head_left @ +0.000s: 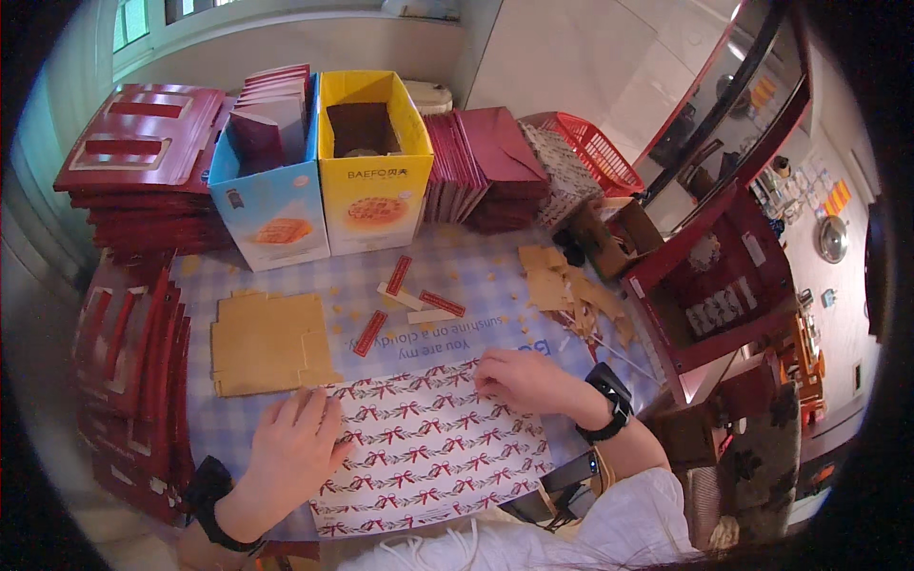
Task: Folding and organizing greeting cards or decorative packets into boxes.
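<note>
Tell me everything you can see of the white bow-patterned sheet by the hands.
The white rectangular sheet printed with rows of red bows and dark leafy sprigs looks like thin paper or card. It lies roughly flat and slightly turned on the blue-and-white checked tablecloth, patterned side up. The bare left hand touches its left edge; the bare right hand touches its upper right part. Its underside is hidden.

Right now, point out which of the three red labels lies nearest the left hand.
The lower-left red label, lying alone; the other two labels sit farther from the left hand, by white strips.
</note>
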Action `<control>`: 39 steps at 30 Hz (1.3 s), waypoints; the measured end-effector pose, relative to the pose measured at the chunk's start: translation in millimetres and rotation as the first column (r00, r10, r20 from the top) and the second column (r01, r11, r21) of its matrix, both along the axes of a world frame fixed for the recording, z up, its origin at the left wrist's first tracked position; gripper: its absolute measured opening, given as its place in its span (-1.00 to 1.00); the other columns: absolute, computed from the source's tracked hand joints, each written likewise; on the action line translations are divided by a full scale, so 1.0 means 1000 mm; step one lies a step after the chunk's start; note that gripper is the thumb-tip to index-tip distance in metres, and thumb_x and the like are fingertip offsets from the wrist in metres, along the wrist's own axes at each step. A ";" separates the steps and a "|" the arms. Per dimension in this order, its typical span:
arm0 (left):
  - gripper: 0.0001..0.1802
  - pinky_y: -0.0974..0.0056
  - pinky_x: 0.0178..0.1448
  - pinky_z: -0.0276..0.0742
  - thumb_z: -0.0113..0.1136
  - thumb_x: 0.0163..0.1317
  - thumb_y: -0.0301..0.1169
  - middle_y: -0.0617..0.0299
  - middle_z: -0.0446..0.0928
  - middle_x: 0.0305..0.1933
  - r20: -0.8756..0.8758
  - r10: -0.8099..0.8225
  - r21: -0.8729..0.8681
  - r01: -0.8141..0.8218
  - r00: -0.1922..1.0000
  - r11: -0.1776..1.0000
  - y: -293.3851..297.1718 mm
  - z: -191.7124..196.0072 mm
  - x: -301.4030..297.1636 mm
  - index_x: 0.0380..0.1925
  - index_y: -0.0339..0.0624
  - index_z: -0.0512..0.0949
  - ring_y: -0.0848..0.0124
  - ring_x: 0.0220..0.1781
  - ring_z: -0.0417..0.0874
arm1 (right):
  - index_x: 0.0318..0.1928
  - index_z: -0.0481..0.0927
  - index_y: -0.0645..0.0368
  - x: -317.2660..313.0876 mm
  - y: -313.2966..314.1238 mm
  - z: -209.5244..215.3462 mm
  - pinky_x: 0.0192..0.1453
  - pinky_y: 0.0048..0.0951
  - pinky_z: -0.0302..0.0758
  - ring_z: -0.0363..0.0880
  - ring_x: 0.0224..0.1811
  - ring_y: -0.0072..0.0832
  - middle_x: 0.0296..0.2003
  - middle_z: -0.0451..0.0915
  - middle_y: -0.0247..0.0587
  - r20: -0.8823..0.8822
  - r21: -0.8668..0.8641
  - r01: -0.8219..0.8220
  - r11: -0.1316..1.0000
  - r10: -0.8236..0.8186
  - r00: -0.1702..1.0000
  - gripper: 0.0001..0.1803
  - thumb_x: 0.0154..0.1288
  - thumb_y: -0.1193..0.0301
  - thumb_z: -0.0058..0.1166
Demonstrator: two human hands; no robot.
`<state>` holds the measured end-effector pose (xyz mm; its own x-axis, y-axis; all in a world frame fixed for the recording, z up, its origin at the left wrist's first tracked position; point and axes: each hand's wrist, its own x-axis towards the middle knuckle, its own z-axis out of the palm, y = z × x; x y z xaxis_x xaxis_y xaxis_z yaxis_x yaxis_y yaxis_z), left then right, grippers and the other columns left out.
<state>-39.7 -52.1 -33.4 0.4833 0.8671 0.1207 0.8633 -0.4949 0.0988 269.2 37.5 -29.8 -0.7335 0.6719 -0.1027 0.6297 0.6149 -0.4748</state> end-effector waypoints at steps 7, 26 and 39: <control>-0.44 0.06 0.05 0.33 0.23 -0.03 -0.15 0.00 0.36 0.04 0.009 -0.006 -0.007 0.006 1.000 1.000 0.001 0.001 0.001 -0.07 -0.26 0.40 0.12 0.08 0.37 | -0.32 0.43 0.11 -0.001 -0.002 0.001 -0.28 -0.25 0.45 0.49 -0.27 -0.21 -0.31 0.43 -0.22 0.099 0.043 -0.025 0.999 0.020 0.995 -0.91 0.15 0.44 0.01; -0.44 0.15 0.00 0.38 0.32 -0.16 -0.17 0.07 0.41 -0.05 -0.011 -0.002 0.065 0.002 1.000 0.998 0.002 0.004 0.004 -0.16 -0.22 0.44 0.22 0.02 0.42 | -0.29 0.42 0.14 0.002 -0.001 -0.004 -0.30 -0.26 0.45 0.48 -0.28 -0.20 -0.33 0.42 -0.19 -0.043 0.027 -0.026 0.999 0.027 0.999 -0.89 0.18 0.42 -0.01; -0.45 0.14 -0.02 0.38 0.31 -0.14 -0.18 0.07 0.41 -0.04 -0.018 -0.001 0.061 0.002 1.000 0.998 0.002 0.005 0.003 -0.15 -0.23 0.43 0.21 0.02 0.42 | -0.27 0.37 0.16 0.000 -0.006 -0.003 -0.30 -0.24 0.45 0.46 -0.29 -0.15 -0.31 0.39 -0.14 0.090 0.114 -0.055 0.992 0.045 0.995 -0.86 0.13 0.47 -0.06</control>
